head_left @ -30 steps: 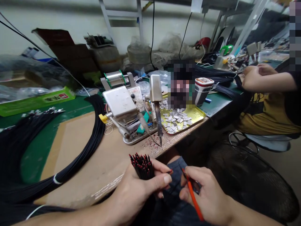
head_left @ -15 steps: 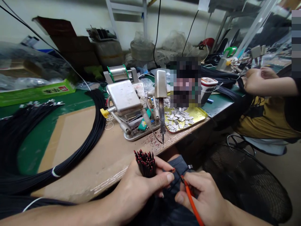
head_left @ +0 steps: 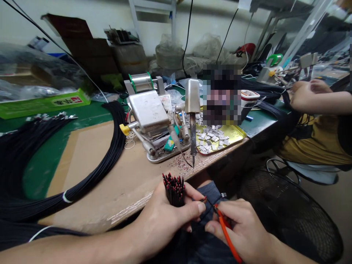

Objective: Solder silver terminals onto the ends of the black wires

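My left hand [head_left: 167,216] is closed round a bundle of black cables [head_left: 173,190] whose red-tipped ends stick up above my fingers. One thin wire [head_left: 204,200] leads from the bundle across to my right hand [head_left: 242,229], just beside the left thumb. My right hand is closed on a tool with orange-red handles [head_left: 227,234], whose tip meets that single wire. Both hands hover below the front edge of the bench, over my lap.
A soldering jig [head_left: 159,123] with a hanging iron [head_left: 193,126] stands on the bench. A yellow tray of small metal parts [head_left: 235,134] lies beside it. A long coil of black cables [head_left: 55,161] curves at left. A person in a yellow top [head_left: 316,128] works at right; a fan guard [head_left: 297,205] stands below.
My hands have come closer together, and the tool's tip now meets the single wire at my left thumb. The view has shifted slightly right.
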{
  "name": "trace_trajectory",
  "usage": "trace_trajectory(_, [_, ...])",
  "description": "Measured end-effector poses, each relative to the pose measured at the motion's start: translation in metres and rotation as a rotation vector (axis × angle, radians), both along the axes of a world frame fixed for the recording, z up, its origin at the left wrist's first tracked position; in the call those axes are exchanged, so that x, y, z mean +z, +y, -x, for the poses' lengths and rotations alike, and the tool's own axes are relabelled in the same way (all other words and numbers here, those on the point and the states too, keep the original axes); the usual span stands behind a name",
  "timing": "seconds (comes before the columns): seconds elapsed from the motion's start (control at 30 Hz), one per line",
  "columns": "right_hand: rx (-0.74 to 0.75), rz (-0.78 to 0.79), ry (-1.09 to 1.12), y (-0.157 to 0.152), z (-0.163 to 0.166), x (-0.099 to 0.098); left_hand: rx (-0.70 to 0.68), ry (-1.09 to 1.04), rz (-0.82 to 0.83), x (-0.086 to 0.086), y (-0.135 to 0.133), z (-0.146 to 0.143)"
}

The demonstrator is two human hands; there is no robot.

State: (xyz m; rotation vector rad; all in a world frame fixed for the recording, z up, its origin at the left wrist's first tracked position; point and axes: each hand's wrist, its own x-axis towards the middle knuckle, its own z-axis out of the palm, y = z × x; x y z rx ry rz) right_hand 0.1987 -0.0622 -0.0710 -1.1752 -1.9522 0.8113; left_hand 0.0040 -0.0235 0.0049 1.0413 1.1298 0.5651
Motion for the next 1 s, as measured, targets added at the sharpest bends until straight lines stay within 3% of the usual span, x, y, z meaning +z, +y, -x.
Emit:
trace_trajectory(0.53, [0.009,0.035,-0.115,0.0,-0.006,0.001,-0.006,0.06,-0.003,0.0,0.001,-0.001])
trace_trajectory(0.8, [-0.055,-0.098,-0.064,-0.001,-0.004,-0.008,-0.029,0.117,0.032,0.0,0.002,0.0])
trace_trajectory(1.0, [-0.161,0.038,-0.016,-0.002,0.002,-0.009,-0.017,0.143,0.032,0.0,0.001,-0.001])
